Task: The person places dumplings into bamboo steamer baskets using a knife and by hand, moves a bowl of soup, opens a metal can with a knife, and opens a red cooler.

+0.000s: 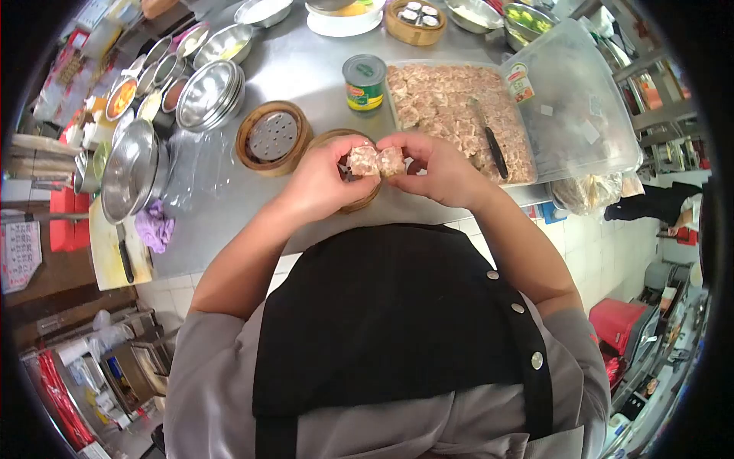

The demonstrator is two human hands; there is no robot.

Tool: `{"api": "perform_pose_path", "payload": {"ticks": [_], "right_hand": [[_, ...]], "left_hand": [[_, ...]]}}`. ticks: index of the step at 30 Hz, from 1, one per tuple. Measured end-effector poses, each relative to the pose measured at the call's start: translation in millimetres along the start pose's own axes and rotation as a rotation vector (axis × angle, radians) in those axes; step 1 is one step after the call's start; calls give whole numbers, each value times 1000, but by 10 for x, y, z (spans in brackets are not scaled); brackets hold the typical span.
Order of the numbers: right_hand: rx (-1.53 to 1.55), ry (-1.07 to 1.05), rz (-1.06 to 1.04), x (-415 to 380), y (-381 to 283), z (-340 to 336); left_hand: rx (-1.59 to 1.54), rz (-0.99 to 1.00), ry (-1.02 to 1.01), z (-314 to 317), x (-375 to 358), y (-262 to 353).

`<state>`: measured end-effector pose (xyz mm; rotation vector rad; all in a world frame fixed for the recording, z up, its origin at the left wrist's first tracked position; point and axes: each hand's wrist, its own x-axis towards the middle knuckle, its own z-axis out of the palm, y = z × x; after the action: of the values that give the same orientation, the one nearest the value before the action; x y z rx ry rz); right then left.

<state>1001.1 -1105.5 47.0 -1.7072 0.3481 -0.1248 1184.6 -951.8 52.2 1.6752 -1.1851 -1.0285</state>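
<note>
My left hand (325,177) pinches a pinkish lump of raw meat (363,161) between thumb and fingers. A similar lump (392,159) sits in the grip of my right hand (440,170), and the two lumps almost touch. Both hands are above a round bamboo steamer (359,205), and they hide most of its inside. Just right of them lies a wide plastic tub (391,103) full of pinkish meat pieces. On that meat rests a black-handled utensil (495,153), its front end partly buried.
A second steamer (302,149) with a perforated metal plate stands left. Beyond the hands is a green-lidded can (364,80). Stacked metal bowls (210,96), a colander (130,172), a purple cloth (155,226) and a knife (125,262) on a cutting board (107,252) lie left. A clear lid (581,115) stands right.
</note>
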Motion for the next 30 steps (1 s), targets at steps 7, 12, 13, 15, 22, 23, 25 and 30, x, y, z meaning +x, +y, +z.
{"api": "perform_pose_path", "payload": {"ticks": [7, 12, 13, 15, 22, 23, 25, 30], "right_hand": [[-118, -222, -49, 86, 125, 163], [-555, 13, -182, 188, 50, 221], [-650, 79, -283, 272, 118, 200], [-752, 125, -351, 379, 138, 184], [-1018, 11, -374, 671, 56, 264], [-1047, -7, -371, 693, 56, 271], [-1064, -23, -419, 697, 84, 272], [-995, -92, -441, 626, 73, 361]], "left_hand": [[8, 48, -76, -160, -403, -258], [-30, -37, 202, -355, -609, -475], [-133, -62, 251, -404, -654, -510], [-10, -1, 362, -515, -694, -629], [112, -61, 464, -653, -758, -593], [137, -64, 475, -632, -764, -579], [185, -42, 467, -581, -757, -587], [261, -11, 423, -458, -712, -630]]}}
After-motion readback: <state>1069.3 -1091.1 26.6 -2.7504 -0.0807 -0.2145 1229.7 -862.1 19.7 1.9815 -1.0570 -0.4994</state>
